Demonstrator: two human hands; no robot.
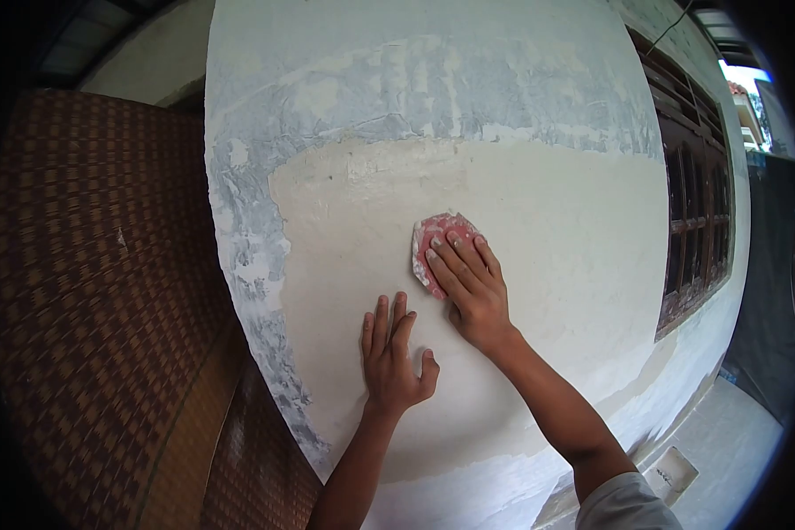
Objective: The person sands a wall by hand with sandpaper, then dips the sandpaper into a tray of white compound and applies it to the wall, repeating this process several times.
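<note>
A wall (556, 230) fills the middle of the view, with a smooth cream patch bordered by rough grey-white areas above and at the left. My right hand (473, 287) presses a flat red pad (435, 231) against the cream patch, its fingers spread across the pad. White residue coats the pad's edges. Lower and to the left, my left hand (393, 362) is open with fingers apart, at the wall's surface and holding nothing.
Brown woven panels (106, 265) stand along the left side. A dark wooden window with bars (693, 194) is set in the wall at the right. Below it lies a pale ledge (724, 433), with dark sheeting (768, 291) beyond.
</note>
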